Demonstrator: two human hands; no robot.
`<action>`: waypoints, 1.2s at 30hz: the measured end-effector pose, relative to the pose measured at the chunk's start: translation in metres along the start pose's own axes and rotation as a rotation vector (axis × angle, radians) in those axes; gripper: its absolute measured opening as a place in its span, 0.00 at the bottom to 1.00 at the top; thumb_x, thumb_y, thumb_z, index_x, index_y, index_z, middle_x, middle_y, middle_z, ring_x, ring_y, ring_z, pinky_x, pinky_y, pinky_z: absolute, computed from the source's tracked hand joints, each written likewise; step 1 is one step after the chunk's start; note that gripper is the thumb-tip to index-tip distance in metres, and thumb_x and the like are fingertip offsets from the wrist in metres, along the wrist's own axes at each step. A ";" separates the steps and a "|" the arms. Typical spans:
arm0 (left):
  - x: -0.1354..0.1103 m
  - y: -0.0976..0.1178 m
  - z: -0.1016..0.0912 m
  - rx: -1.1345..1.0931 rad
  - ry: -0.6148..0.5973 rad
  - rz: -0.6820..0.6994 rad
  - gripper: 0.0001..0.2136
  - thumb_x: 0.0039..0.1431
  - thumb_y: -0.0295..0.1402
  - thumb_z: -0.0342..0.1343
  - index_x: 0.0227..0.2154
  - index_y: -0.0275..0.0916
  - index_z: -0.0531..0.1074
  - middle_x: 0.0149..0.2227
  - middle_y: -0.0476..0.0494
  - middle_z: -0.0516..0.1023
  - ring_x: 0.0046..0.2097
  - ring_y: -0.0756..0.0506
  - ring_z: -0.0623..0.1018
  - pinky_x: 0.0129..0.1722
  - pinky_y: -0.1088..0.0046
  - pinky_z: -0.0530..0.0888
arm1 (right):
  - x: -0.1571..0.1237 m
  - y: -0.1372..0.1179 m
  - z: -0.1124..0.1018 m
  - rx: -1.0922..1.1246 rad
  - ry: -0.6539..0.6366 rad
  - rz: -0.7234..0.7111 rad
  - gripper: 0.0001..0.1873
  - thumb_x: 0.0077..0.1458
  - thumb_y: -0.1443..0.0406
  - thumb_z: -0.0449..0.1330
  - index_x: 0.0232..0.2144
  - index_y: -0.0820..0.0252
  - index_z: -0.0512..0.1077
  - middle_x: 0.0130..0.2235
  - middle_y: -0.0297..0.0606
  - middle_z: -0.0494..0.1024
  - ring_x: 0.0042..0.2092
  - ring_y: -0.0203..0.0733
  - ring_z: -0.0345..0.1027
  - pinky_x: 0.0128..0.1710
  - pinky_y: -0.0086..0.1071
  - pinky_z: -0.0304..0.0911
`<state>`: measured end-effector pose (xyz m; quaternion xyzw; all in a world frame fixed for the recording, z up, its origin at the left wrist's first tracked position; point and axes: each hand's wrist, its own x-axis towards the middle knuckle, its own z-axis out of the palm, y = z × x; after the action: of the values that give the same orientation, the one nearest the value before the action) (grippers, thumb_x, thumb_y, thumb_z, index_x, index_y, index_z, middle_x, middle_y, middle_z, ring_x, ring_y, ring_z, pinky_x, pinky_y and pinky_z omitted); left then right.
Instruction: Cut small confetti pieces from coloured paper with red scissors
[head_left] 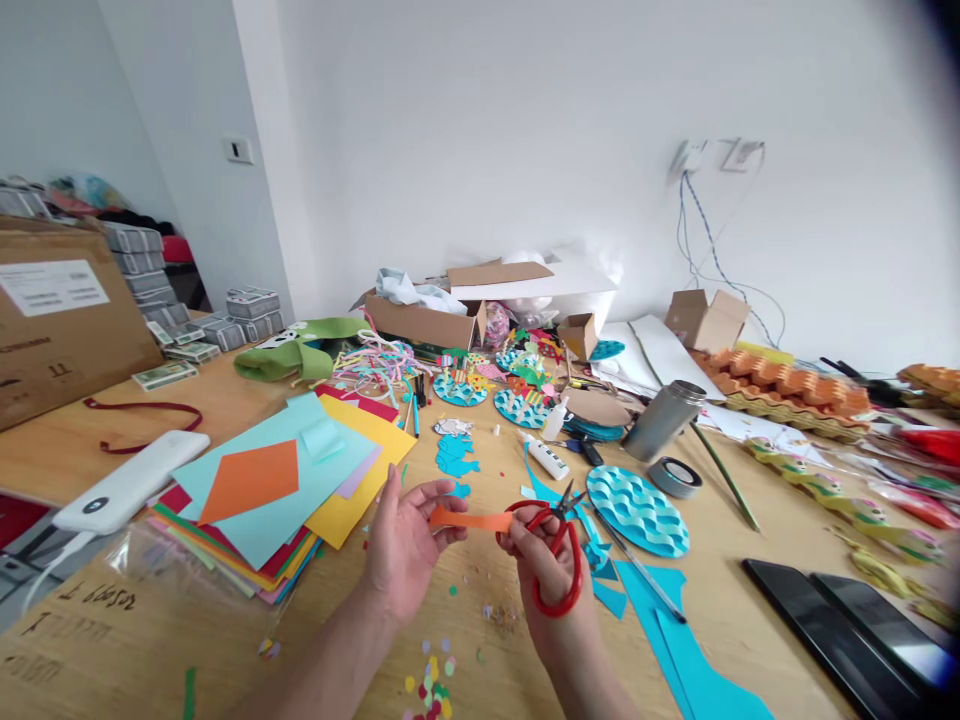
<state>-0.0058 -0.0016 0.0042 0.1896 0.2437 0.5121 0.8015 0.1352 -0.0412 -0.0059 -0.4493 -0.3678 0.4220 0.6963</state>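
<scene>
The person's left grip (405,550) is pinching one end of an orange paper strip (472,521); the right grip (543,562) is pinching its other end while holding red-handled scissors (562,510). The strip is spanning both above the worktop (709,540). Coloured sheets (311,485) are lying left of the strip, a wavy blue oval (637,510) right, fish cutouts (455,458) beyond.
</scene>
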 end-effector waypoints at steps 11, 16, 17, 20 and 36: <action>-0.008 -0.032 0.006 0.194 -0.174 -0.050 0.12 0.47 0.33 0.59 0.35 0.34 0.72 0.38 0.39 0.74 0.40 0.44 0.73 0.43 0.67 0.66 | -0.013 -0.013 0.010 -0.138 0.043 0.033 0.09 0.47 0.61 0.61 0.26 0.59 0.65 0.26 0.32 0.68 0.30 0.39 0.63 0.30 0.31 0.59; -0.008 -0.030 0.008 0.399 -0.066 0.123 0.05 0.44 0.30 0.61 0.25 0.35 0.72 0.27 0.47 0.74 0.33 0.49 0.72 0.39 0.72 0.66 | -0.020 -0.004 0.013 -0.295 -0.009 0.004 0.12 0.49 0.59 0.60 0.25 0.59 0.62 0.24 0.29 0.64 0.27 0.35 0.58 0.26 0.27 0.57; -0.007 -0.030 0.007 0.420 -0.046 0.139 0.05 0.44 0.30 0.61 0.24 0.35 0.72 0.26 0.48 0.74 0.32 0.49 0.71 0.37 0.73 0.66 | -0.021 -0.003 0.013 -0.315 -0.013 0.005 0.12 0.49 0.59 0.59 0.25 0.59 0.62 0.24 0.30 0.64 0.27 0.35 0.58 0.26 0.27 0.57; -0.004 -0.029 0.005 0.416 0.003 0.153 0.05 0.44 0.30 0.60 0.21 0.34 0.71 0.22 0.49 0.72 0.29 0.50 0.70 0.35 0.74 0.66 | -0.021 -0.001 0.015 -0.322 -0.051 0.004 0.13 0.49 0.58 0.59 0.28 0.59 0.62 0.27 0.32 0.66 0.29 0.37 0.61 0.29 0.28 0.59; -0.004 -0.021 0.007 0.220 0.051 0.105 0.04 0.44 0.29 0.58 0.20 0.33 0.70 0.20 0.49 0.70 0.26 0.52 0.68 0.29 0.76 0.63 | -0.027 0.012 0.013 -0.566 -0.444 0.174 0.21 0.56 0.48 0.45 0.23 0.59 0.57 0.19 0.28 0.62 0.17 0.29 0.53 0.17 0.25 0.49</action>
<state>0.0115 -0.0142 -0.0009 0.2757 0.3085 0.5282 0.7415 0.1101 -0.0595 -0.0160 -0.5513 -0.5726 0.4483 0.4090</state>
